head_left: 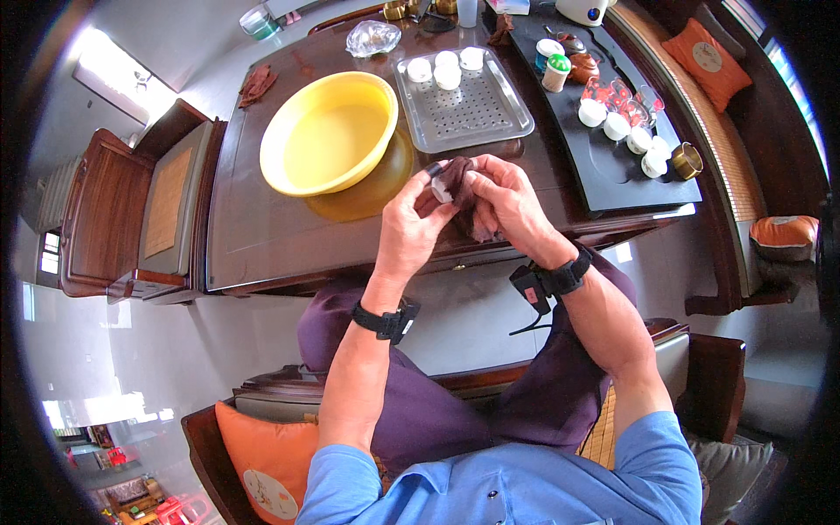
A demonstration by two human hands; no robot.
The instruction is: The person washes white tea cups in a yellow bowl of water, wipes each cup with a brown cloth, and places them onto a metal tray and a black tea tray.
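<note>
At the table's near edge, my left hand (409, 226) pinches a small white cup (443, 190) between thumb and fingers. My right hand (516, 206) grips a dark brown cloth (465, 197) and presses it against the cup, covering part of it. Just beyond my hands lies a perforated metal tray (477, 129), with several white cups (447, 77) gathered at its far end. To the left of the tray stands a large yellow basin (276, 164) with liquid in it.
On the right, a black tea tray (600, 182) bears white cups (616, 127), a brown teapot (584, 68), a green-lidded jar (556, 73) and a brass-coloured cup (687, 161). A folded cloth (257, 85) and a clear plastic bag (373, 38) lie beyond the basin. A wooden chair (131, 219) stands left.
</note>
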